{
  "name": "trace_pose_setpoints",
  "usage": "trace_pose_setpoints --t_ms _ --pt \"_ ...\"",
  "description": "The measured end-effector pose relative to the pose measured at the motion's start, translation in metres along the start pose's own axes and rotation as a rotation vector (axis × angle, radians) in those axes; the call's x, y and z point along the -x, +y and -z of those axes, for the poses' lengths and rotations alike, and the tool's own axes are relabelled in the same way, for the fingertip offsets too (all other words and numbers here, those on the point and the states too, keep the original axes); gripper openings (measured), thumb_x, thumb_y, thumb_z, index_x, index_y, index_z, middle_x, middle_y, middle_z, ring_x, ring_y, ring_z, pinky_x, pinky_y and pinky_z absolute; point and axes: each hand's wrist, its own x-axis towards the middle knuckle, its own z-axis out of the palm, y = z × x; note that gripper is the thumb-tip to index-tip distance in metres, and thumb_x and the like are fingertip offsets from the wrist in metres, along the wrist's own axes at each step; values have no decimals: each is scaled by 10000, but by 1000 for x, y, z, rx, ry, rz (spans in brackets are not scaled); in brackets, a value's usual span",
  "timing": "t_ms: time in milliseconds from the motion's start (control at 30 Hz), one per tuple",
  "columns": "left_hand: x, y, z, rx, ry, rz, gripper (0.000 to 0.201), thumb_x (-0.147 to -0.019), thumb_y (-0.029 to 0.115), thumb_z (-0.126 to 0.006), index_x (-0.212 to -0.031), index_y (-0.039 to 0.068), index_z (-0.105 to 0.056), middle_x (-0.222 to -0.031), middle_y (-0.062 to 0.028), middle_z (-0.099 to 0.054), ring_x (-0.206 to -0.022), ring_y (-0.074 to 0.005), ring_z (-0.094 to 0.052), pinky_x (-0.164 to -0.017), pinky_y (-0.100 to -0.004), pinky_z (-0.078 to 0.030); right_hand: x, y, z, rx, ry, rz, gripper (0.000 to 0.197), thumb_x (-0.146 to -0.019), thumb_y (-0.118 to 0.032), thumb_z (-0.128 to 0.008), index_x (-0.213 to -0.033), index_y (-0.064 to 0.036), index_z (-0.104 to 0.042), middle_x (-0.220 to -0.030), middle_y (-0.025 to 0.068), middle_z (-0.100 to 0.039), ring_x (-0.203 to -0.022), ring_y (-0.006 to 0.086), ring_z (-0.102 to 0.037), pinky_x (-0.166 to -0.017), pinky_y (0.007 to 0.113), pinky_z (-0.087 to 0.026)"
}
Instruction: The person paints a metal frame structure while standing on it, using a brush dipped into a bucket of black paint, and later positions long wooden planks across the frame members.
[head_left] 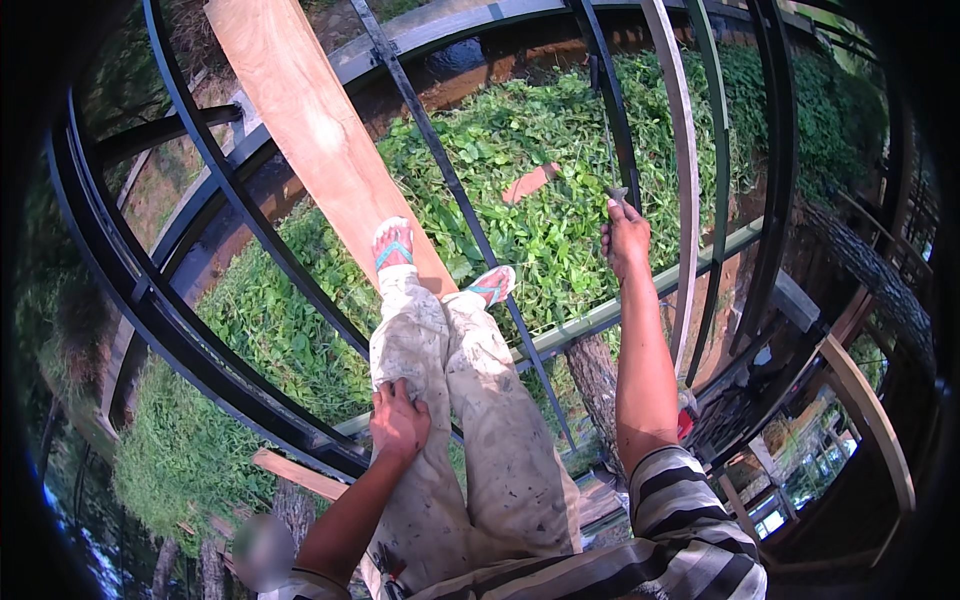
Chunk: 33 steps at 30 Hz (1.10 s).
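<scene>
My right hand (627, 240) is stretched forward, its fingers closed around what looks like a small paintbrush (618, 193) with a flared grey end. The brush's tip is beside a dark beam (622, 140); whether it touches the beam I cannot tell. My left hand (399, 420) lies on my left trouser leg near the knee, fingers spread, holding nothing. The pale trousers (515, 440) are speckled with dark stains. My left foot in a blue-strapped sandal (395, 245) stands on a wide wooden plank (320, 130). The right sandal (492, 286) rests at a narrow dark beam (452, 185).
Several dark beams cross an open frame, with gaps over leafy green plants (470, 150) below. A pale beam (680, 170) runs right of my right hand. A brown scrap (530, 183) lies among the leaves. Tree trunks (597, 385) and timber (870, 420) stand lower right.
</scene>
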Motion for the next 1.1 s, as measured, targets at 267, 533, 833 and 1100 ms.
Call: trace_pose_setpoints --t_ms 267,533,833,1100 --pt "-1 -2 3 20 -17 23 493 -879 292 -592 -1326 89 -537 -1328 -157 -516 -1283 -355 -495 -999 -491 -515 -6 -17 -18 -12 -18 -8 318 -1017 -323 -642 -1275 -138 -625 -690 -6 -561 -499 88 -476 -427 247 -396" --pt "0 0 4 36 -22 46 498 -880 297 -588 -1331 88 -549 -1323 -150 -516 -1286 -348 -497 -994 -501 -516 4 -33 -41 -8 -23 0 371 -1024 -332 -630 -1350 -160 -588 -717 7 -575 -512 98 -496 -431 265 -410" --pt "0 -3 7 58 -29 42 495 -882 291 -593 -1333 90 -557 -1327 -140 -515 -1283 -333 -496 -990 -493 -517 -2 -74 -67 -71 -109 11 434 -1046 -276 -595 -1452 -143 -517 -721 29 -580 -523 112 -497 -452 288 -414" --pt "-5 -12 8 55 -28 6 499 -876 292 -590 -1324 74 -557 -1307 -158 -514 -1253 -337 -505 -1011 -490 -493 -47 -104 -80 -140 -157 -37 201 -1050 -263 -580 -1201 -130 -572 -727 21 -558 -528 112 -490 -450 280 -421"
